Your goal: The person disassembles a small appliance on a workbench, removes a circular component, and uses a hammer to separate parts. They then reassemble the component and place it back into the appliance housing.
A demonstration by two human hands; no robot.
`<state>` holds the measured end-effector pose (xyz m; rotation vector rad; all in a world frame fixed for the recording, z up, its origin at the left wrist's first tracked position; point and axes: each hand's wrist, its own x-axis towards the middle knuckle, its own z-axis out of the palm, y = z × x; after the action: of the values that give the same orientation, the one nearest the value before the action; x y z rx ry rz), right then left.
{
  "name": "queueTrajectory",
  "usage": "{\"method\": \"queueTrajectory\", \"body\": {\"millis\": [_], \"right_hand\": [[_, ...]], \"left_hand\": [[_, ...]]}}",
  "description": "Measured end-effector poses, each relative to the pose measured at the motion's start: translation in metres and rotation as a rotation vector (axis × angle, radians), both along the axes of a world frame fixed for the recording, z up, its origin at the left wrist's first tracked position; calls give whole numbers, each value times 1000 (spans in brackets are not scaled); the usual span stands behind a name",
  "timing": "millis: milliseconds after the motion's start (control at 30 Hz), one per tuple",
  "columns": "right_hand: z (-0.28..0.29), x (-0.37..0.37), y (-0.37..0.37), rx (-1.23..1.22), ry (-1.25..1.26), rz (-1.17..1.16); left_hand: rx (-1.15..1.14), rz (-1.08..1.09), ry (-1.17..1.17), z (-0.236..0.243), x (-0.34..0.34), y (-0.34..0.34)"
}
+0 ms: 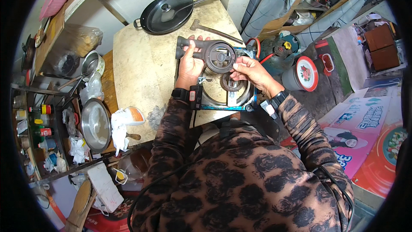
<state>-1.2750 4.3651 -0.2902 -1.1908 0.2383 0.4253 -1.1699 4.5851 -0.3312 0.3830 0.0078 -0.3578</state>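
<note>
Above a gas stove [209, 102] on the table, my left hand [189, 66] wraps round the twin tubes of a dark cast-metal gas burner [207, 56]. The burner's round head faces up, on the right. My right hand [256, 74] pinches at the right edge of that head with thumb and fingers; whether a small part is also between them I cannot make out. Below, a dark toothed ring [235, 87] lies on the stove, partly hidden by my right hand. A hammer [216, 32] rests on the table just beyond the burner.
A lidded black frying pan [151, 17] stands at the far end of the table [141, 68]. To the right are a gas cylinder [274, 58] with a red hose and a bucket with a patterned lid [306, 74]. Left shelves hold a metal basin [95, 124] and bottles.
</note>
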Motion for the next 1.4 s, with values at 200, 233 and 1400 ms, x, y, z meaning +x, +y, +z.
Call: {"method": "queueTrajectory", "body": {"millis": [200,233,1400], "right_hand": [[-15,8,-12,-106,-46,1],[-19,6,-13,-183,-84,12],[-15,-29,-53,-1035,-435,-17]], "left_hand": [[60,-12,-81,2,-3,2],[60,-10,-80,2,-4,2],[174,76,133,-12,6,-4]]}}
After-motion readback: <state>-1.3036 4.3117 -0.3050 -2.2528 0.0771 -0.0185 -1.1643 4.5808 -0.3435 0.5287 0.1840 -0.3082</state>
